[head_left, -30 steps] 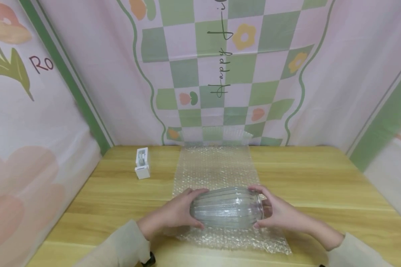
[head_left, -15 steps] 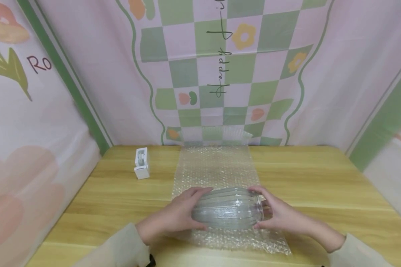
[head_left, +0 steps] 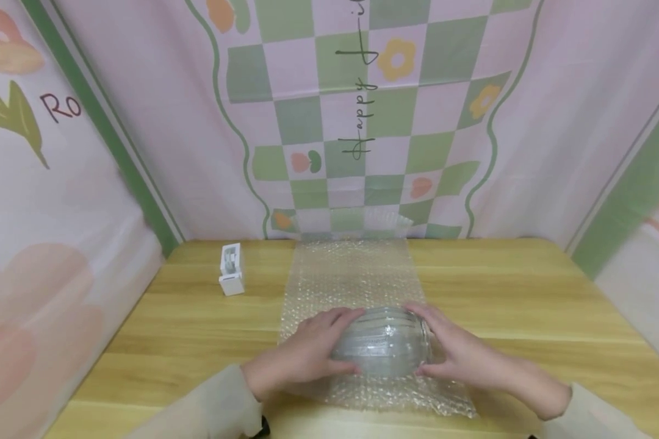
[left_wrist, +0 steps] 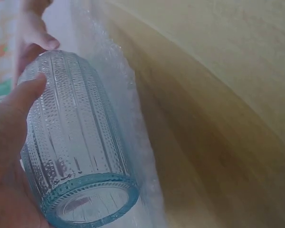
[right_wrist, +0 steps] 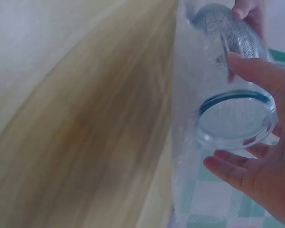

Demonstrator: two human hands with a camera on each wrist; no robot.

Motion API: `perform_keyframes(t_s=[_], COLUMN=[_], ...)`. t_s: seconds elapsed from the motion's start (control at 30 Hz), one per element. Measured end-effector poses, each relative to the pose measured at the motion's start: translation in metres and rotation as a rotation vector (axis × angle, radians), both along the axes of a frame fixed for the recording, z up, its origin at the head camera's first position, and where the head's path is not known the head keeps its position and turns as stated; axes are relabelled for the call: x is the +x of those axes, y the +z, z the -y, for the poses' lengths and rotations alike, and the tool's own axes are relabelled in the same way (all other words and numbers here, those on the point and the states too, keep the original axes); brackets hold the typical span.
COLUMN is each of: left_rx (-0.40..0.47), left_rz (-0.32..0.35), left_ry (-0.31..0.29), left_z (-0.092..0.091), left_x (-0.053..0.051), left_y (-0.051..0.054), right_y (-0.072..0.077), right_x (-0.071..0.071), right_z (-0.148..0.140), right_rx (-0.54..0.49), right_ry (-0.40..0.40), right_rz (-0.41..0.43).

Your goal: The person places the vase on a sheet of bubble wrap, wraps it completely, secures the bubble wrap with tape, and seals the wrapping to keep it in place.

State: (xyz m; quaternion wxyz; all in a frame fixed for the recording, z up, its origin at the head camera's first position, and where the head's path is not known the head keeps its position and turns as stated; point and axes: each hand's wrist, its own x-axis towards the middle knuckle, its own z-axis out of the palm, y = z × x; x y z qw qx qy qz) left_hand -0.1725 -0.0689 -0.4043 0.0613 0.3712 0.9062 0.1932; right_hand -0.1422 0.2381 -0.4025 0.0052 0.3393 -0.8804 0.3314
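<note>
A clear ribbed glass vase [head_left: 387, 342] lies on its side over a sheet of bubble wrap [head_left: 351, 277]. My left hand [head_left: 310, 349] grips its base end, thumb and fingers on opposite sides. At the mouth end, my right hand [head_left: 461, 353] holds the vase near the rim. In the left wrist view the thick base [left_wrist: 92, 202] of the vase faces the camera, and a dotted texture shows between the ribs. The right wrist view shows the open mouth rim [right_wrist: 235, 95], with the right thumb [right_wrist: 256, 71] against the side of the glass.
Left of the bubble wrap, a small open white box [head_left: 232, 281] stands on the wooden table [head_left: 500, 286] with something pale inside. The wrap's far end rises against the checkered cloth backdrop [head_left: 346, 158]. Cloth also hangs at both sides.
My left hand has slid to the right along the vase, from the base end towards its middle, covering more of it. The right hand stays near the mouth.
</note>
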Motion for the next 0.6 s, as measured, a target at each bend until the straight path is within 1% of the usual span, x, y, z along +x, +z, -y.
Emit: perform_keyframes(t_s=[0.1,0.2,0.3,0.47,0.53,0.6], left_rx=[-0.010,-0.019,-0.032,-0.053,-0.061,-0.068], left_rz=[-0.017,-0.023,-0.028,-0.056,-0.067,-0.072], left_ry=[-0.002,-0.002,-0.005,-0.018,-0.022,-0.026], left_z=[-0.001,-0.002,-0.003,-0.003,-0.003,-0.002], left_x=[-0.001,-0.002,-0.001,-0.001,-0.001,-0.001], left_y=[0.001,0.002,0.002,0.002,0.001,0.001], right_y=[0.005,0.007,0.007,0.004,0.001,-0.002], right_x=[0.003,0.007,0.011,0.021,0.024,0.026], right_z=[0.005,0.009,0.011,0.014,0.016,0.018], right_rx=[0.080,0.156,0.213,0.295,0.324,0.348], right_ry=[0.013,0.025,0.018,0.000,-0.006,-0.012], right_rz=[-0.129,-0.221,-0.253,-0.231,-0.249,-0.288])
